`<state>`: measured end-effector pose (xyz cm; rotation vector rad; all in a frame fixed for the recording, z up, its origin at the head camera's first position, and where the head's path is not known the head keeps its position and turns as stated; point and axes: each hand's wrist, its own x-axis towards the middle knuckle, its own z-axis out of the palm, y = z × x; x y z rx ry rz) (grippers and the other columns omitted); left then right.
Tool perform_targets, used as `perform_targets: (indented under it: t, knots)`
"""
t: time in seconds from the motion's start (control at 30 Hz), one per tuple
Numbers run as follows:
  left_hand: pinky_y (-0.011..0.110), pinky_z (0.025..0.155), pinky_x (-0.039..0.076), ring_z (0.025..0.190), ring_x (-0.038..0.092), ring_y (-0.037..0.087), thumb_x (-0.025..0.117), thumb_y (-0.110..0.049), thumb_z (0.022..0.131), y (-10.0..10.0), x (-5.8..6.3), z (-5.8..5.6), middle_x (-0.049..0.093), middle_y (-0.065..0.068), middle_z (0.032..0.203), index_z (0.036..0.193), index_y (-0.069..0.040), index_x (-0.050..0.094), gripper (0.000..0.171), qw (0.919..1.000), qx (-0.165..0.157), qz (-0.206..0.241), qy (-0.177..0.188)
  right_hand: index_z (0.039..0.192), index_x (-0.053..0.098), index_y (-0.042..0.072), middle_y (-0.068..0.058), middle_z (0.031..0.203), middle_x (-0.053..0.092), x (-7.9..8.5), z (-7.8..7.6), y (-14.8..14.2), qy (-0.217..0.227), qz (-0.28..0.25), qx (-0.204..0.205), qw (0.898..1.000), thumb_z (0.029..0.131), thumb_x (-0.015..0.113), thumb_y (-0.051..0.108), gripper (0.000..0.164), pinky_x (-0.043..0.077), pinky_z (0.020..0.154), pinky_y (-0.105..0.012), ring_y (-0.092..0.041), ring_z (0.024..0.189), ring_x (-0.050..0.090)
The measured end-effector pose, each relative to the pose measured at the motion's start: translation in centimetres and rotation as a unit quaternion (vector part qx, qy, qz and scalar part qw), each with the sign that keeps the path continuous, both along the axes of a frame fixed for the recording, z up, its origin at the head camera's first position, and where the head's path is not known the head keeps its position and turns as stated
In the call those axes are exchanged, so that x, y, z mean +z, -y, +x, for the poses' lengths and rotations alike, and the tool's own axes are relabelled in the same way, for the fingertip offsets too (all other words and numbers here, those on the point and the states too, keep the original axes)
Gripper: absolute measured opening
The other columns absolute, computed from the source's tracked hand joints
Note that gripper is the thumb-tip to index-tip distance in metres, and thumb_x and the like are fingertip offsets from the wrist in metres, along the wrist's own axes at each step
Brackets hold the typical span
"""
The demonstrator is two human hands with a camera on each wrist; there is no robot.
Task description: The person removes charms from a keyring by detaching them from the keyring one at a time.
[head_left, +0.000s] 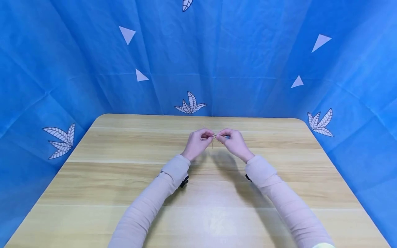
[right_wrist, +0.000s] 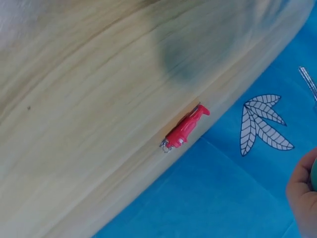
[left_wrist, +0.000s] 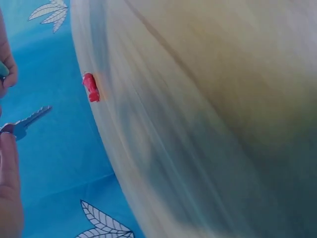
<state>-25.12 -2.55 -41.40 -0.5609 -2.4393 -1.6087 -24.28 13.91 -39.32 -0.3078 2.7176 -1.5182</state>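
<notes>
Both hands meet above the far part of the table. My left hand (head_left: 197,142) pinches a metal key (left_wrist: 32,121) by its head, and the toothed blade sticks out past the fingers. Close beside it, my right hand (head_left: 235,142) holds a small teal thing (left_wrist: 3,69), mostly covered by its fingers, so its kind cannot be told. Thin loops of a ring (head_left: 221,139) show between the fingertips in the head view. On the table near the far edge lies a red figure-shaped keychain (right_wrist: 185,128) with a small metal ring at one end; the head view does not show it.
The wooden table (head_left: 198,193) has rounded far corners. A blue curtain (head_left: 248,62) printed with white leaves and triangles hangs behind it and along both sides. Shadows of the arms fall on the tabletop.
</notes>
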Motion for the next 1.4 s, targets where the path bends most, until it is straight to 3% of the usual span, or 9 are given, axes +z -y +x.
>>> perform_targets:
  t: [0.13, 0.3, 0.47, 0.97, 1.4]
  knots:
    - [0.019, 0.075, 0.054, 0.081, 0.066, 0.017, 0.064, -0.007, 0.084, 0.2, 0.25, 0.16, 0.069, 0.009, 0.088, 0.093, -0.003, 0.068, 0.01, 0.9982, 0.01, -0.049, -0.034, 0.094, 0.066, 0.006, -0.01, 0.096, 0.067, 0.25, 0.3, 0.5, -0.021, 0.029, 0.007, 0.999, 0.09, 0.058, 0.018, 0.015, 0.048, 0.068, -0.027, -0.02, 0.083, 0.061]
    - [0.021, 0.072, 0.054, 0.078, 0.065, 0.016, 0.065, -0.009, 0.084, 0.31, 0.75, 0.41, 0.07, 0.007, 0.087, 0.09, -0.005, 0.069, 0.009, 0.9914, 0.025, -0.101, -0.08, 0.093, 0.066, 0.007, -0.01, 0.095, 0.068, 0.53, 0.48, 0.78, -0.017, 0.032, 0.008, 0.999, 0.09, 0.058, 0.019, 0.015, 0.047, 0.067, -0.027, -0.023, 0.084, 0.06]
    - [0.022, 0.072, 0.053, 0.077, 0.065, 0.015, 0.066, -0.011, 0.083, 0.39, 0.8, 0.33, 0.069, 0.006, 0.085, 0.088, -0.006, 0.07, 0.007, 0.9894, 0.045, -0.105, -0.089, 0.094, 0.066, 0.008, -0.009, 0.093, 0.068, 0.58, 0.42, 0.84, -0.013, 0.038, 0.01, 0.999, 0.091, 0.057, 0.021, 0.016, 0.046, 0.064, -0.027, -0.022, 0.08, 0.059]
    - [0.021, 0.072, 0.054, 0.077, 0.062, 0.015, 0.068, -0.009, 0.082, 0.23, 0.26, 0.35, 0.067, 0.006, 0.083, 0.086, -0.005, 0.069, 0.006, 0.9975, 0.064, 0.004, -0.032, 0.094, 0.065, 0.006, -0.01, 0.093, 0.067, 0.18, 0.22, 0.56, 0.01, 0.011, -0.001, 1.0, 0.09, 0.058, 0.019, 0.015, 0.049, 0.07, -0.028, -0.022, 0.084, 0.062]
    - [0.019, 0.063, 0.05, 0.072, 0.058, 0.013, 0.068, -0.005, 0.08, -0.2, 0.1, 0.22, 0.067, 0.01, 0.084, 0.085, -0.002, 0.068, 0.006, 0.9907, 0.08, 0.105, 0.031, 0.095, 0.065, 0.005, -0.01, 0.095, 0.067, -0.06, -0.17, 0.66, 0.02, -0.019, -0.006, 1.0, 0.09, 0.058, 0.018, 0.015, 0.05, 0.071, -0.028, -0.019, 0.085, 0.061]
